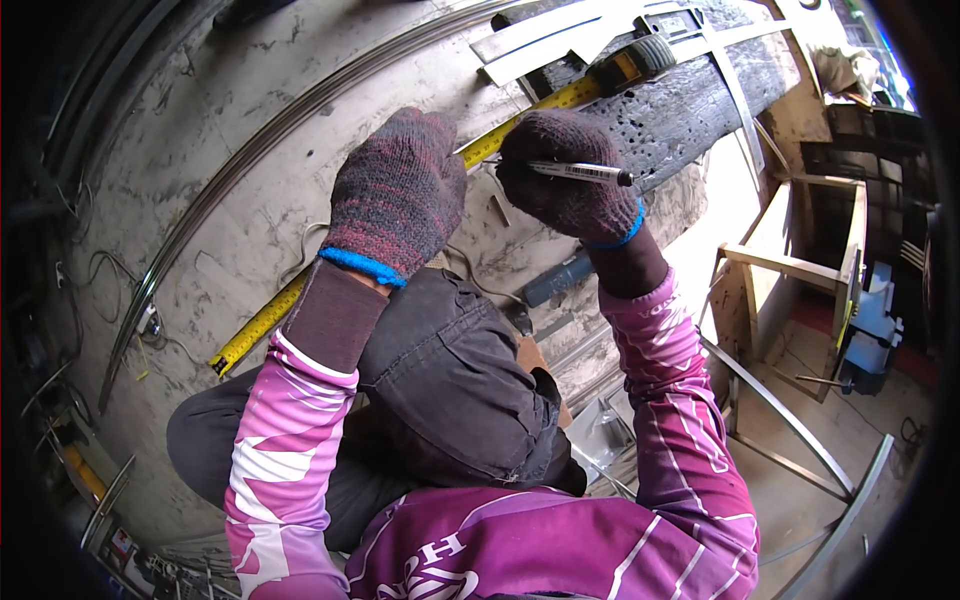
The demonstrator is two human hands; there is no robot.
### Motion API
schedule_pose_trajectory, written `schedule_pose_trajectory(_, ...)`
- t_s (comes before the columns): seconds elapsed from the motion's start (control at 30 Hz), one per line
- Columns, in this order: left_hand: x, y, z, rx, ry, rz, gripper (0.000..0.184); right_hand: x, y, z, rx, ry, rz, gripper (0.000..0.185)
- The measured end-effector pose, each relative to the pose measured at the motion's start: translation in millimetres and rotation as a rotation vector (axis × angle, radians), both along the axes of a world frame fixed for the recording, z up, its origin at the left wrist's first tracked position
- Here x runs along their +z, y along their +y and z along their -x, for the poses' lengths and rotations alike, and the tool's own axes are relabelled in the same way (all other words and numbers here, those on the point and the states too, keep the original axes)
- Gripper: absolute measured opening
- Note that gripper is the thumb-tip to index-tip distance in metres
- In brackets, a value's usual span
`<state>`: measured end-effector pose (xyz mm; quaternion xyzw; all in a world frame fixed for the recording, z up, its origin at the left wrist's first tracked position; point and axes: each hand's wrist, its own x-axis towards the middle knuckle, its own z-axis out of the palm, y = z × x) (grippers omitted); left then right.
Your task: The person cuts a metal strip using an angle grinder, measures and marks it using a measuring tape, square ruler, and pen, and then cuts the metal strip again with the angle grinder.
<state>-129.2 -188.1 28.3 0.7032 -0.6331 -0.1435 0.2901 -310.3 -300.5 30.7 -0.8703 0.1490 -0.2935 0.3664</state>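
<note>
Both my hands wear dark knitted gloves with blue cuffs. My right hand (pixel 570 175) is closed round a marker (pixel 580 172), its dark end pointing right. A yellow tape measure (pixel 262 325) runs diagonally beneath my hands, from the lower left up to its black and yellow case (pixel 635 65) on a pitted dark board. My left hand (pixel 400 190) lies over the tape with its fingers curled; whether they grip the tape is hidden.
Flat metal strips (pixel 735 95) lie across the dark board (pixel 680 125). Long thin rods (pixel 240 160) curve over the floor at left. A blue tool (pixel 558 278) lies near my knee. At right stand a wooden frame (pixel 785 262) and a blue machine (pixel 873 325).
</note>
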Motion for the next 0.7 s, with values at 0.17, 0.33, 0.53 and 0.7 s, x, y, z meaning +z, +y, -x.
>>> schedule_pose_trajectory(0.17, -0.4, 0.3, 0.2, -0.002, -0.016, 0.017, 0.017, 0.7, -0.8, -0.1, 0.004, -0.017, 0.017, 0.020)
schedule_pose_trajectory(0.33, -1.0, 0.7, -0.4, 0.006, -0.001, -0.012, 0.017, 5.1, -0.3, -0.3, 0.016, 0.013, -0.030, 0.020)
schedule_pose_trajectory(0.53, 0.0, -0.8, -0.5, 0.003, 0.000, 0.006, 0.017, 4.0, 0.7, 1.5, -0.019, -0.002, -0.034, 0.022)
schedule_pose_trajectory(0.7, 21.1, 8.3, -7.6, 0.077, -0.014, 0.074, 0.020, 25.9, 23.3, 17.6, -0.253, -0.066, -0.073, 0.021)
